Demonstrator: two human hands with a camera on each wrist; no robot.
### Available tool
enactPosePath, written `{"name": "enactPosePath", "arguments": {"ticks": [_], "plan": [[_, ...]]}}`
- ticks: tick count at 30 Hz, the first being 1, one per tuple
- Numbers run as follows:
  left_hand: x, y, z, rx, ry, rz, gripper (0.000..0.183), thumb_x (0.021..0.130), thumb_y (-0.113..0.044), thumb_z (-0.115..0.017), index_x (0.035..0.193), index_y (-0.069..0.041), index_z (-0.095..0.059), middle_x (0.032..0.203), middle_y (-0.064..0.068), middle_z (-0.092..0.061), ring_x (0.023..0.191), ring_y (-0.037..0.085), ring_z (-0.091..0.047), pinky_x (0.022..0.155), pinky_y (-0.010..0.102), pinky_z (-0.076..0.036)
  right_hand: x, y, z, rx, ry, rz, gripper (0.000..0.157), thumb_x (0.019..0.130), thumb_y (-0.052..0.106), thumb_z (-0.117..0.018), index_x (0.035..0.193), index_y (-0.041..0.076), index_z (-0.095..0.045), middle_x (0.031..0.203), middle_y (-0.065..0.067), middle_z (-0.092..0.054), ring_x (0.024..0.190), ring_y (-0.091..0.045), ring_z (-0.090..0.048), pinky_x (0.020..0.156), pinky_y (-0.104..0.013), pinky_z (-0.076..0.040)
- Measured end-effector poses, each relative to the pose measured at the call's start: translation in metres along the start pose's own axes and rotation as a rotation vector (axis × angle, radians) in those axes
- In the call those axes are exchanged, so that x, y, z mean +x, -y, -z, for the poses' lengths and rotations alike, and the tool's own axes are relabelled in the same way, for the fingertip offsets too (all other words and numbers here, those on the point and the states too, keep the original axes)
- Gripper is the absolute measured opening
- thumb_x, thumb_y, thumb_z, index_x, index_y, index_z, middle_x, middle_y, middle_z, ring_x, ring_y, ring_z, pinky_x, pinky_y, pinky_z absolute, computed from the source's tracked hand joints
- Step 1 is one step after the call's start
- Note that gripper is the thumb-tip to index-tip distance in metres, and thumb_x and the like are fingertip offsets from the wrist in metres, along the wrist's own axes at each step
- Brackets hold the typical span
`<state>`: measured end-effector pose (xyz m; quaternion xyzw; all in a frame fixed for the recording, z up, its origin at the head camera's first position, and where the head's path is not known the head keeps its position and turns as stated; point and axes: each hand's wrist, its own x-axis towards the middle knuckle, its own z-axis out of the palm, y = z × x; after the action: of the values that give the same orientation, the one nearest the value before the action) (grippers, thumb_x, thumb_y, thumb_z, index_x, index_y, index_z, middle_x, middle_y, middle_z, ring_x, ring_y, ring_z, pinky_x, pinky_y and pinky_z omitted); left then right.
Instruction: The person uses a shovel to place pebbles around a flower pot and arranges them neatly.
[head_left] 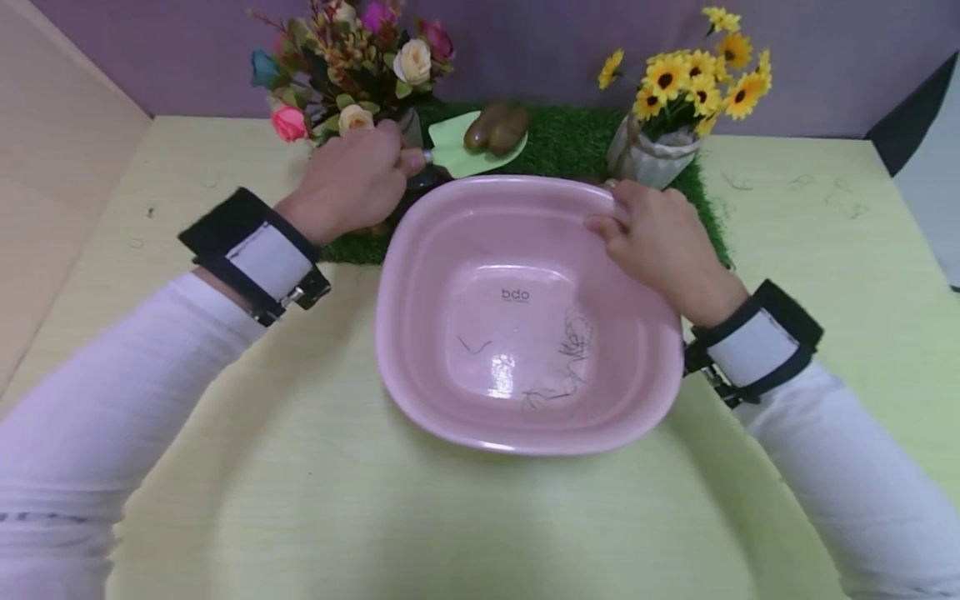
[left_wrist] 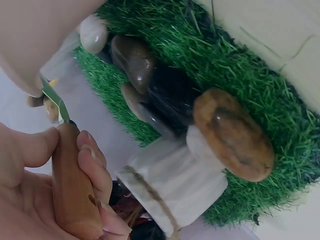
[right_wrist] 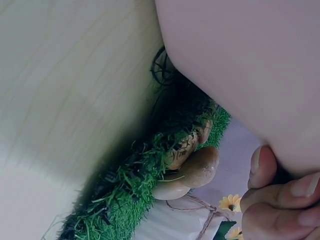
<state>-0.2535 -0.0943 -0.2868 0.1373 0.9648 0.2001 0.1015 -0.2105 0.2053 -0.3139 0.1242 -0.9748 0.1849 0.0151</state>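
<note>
My left hand grips the wooden handle of a small garden trowel. Its pale green blade is level behind the basin's far rim and bears brown, smooth stones. With my right hand I hold the far right rim of a pink plastic basin, fingers curled over the edge. The basin tilts toward me, and only a few dark grass strands lie inside. In the right wrist view, the basin's pink outer wall hides much of the scene.
Behind the basin lies an artificial grass mat with several stones, among them an orange-brown one and a black one. A vase of mixed flowers and a wrapped pot of yellow flowers stand near the purple wall.
</note>
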Motion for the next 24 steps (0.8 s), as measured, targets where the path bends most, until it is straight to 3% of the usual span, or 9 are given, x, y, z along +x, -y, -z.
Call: {"name": "enactPosePath", "arguments": {"ticks": [7, 15, 18, 24], "plan": [[0.007, 0.006, -0.004, 0.028, 0.008, 0.019, 0.044, 0.107, -0.035, -0.032, 0.117, 0.001, -0.056, 0.095, 0.014, -0.058, 0.067, 0.026, -0.055, 0.055, 0.034, -0.040, 0.000, 0.000, -0.001, -0.005, 0.001, -0.004, 0.030, 0.099, 0.031, -0.057, 0.087, 0.003, -0.056, 0.067, -0.012, -0.053, 0.052, -0.023, -0.052, 0.045, -0.032, -0.040], [0.013, 0.011, -0.009, 0.054, 0.029, -0.015, 0.046, 0.107, -0.032, -0.033, 0.076, -0.006, -0.056, 0.089, 0.012, -0.062, 0.057, 0.024, -0.054, 0.048, 0.031, -0.038, -0.001, 0.000, 0.000, 0.005, 0.000, -0.017, 0.030, 0.099, 0.030, -0.058, 0.085, 0.004, -0.054, 0.066, -0.011, -0.052, 0.051, -0.023, -0.052, 0.045, -0.031, -0.040], [0.014, 0.011, -0.010, 0.065, 0.026, -0.032, 0.048, 0.107, -0.032, -0.032, 0.073, -0.006, -0.053, 0.090, 0.012, -0.057, 0.063, 0.026, -0.054, 0.050, 0.032, -0.039, -0.001, 0.000, 0.000, 0.005, -0.002, -0.021, 0.030, 0.099, 0.030, -0.058, 0.084, 0.005, -0.053, 0.065, -0.011, -0.051, 0.051, -0.023, -0.052, 0.045, -0.032, -0.040], [0.018, 0.007, -0.011, 0.074, 0.031, -0.027, 0.049, 0.107, -0.033, -0.032, 0.068, -0.009, -0.051, 0.076, 0.009, -0.051, 0.062, 0.026, -0.055, 0.053, 0.033, -0.040, -0.001, 0.002, 0.000, -0.011, -0.015, -0.017, 0.030, 0.099, 0.029, -0.058, 0.082, 0.005, -0.052, 0.064, -0.011, -0.050, 0.050, -0.024, -0.050, 0.045, -0.032, -0.039]]}}
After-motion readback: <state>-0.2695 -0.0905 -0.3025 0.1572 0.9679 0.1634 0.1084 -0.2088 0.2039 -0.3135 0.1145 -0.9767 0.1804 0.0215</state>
